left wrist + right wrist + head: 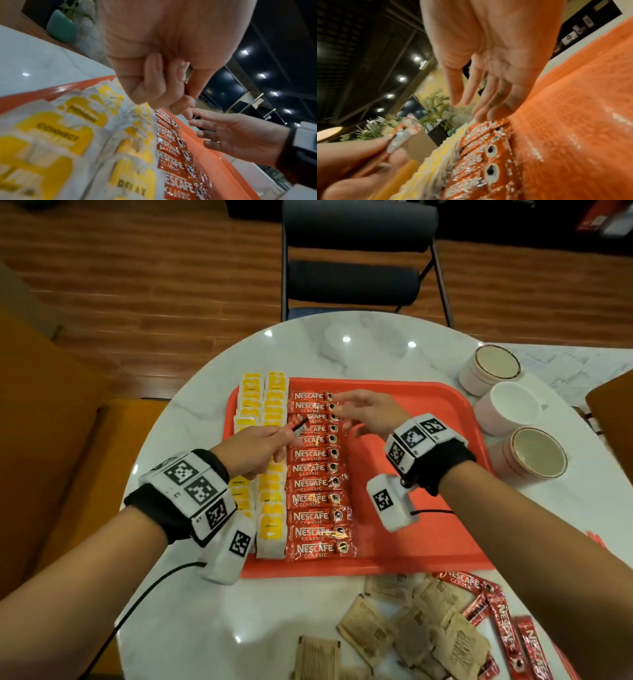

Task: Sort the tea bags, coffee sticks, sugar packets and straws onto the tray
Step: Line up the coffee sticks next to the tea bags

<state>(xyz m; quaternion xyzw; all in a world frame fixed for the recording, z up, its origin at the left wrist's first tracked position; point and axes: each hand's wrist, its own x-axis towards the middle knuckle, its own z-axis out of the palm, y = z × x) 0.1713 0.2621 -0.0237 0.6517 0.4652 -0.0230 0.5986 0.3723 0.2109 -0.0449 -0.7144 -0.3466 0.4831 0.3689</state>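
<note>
A red tray (421,474) lies on the white table. Two columns of yellow tea bags (272,501) fill its left side. Beside them runs a column of red Nescafe coffee sticks (318,484). My left hand (277,438) pinches one coffee stick (298,424) above the upper part of that column; the same stick (404,135) shows in the right wrist view. My right hand (346,409) is open, fingers (481,113) stretched down at the right ends of the top sticks. Brown sugar packets (404,628) and loose coffee sticks (507,621) lie near the front edge. Red straws (596,539) peek out behind my right forearm.
Three white cups (534,453) stand to the right of the tray, close to its edge. A dark chair (356,261) stands beyond the table. The right half of the tray (428,422) is bare. Wrist cables trail off the left side.
</note>
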